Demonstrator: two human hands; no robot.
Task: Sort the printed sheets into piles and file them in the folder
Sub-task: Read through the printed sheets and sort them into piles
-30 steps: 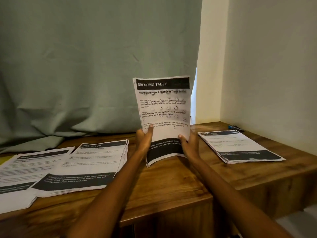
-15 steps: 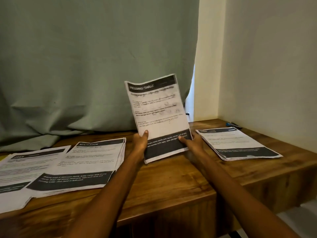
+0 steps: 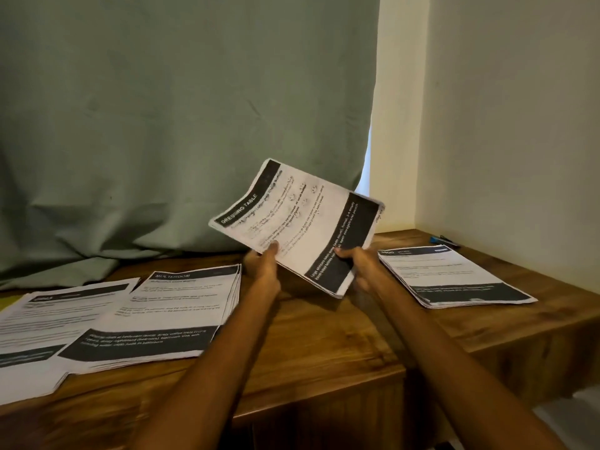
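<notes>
Gripping the DRESSING TABLE stack point(image 3: 297, 227) with left hand point(image 3: 262, 266) and right hand point(image 3: 358, 264), thumbs on top, tilted above the wooden table point(image 3: 324, 339). Maybe 3 piles lying flat: MULTI-ROOM pile point(image 3: 168, 313) left, another far-left pile point(image 3: 48, 323), right pile point(image 3: 454, 277).

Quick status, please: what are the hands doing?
Left hand, right hand grip white printed "Dressing Table" sheets, tilted above brown wooden table. Nothing blocking.

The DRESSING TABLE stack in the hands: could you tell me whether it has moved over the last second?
Yes. The DRESSING TABLE stack has turned from upright to tilted, its header swinging left against the curtain.
</notes>
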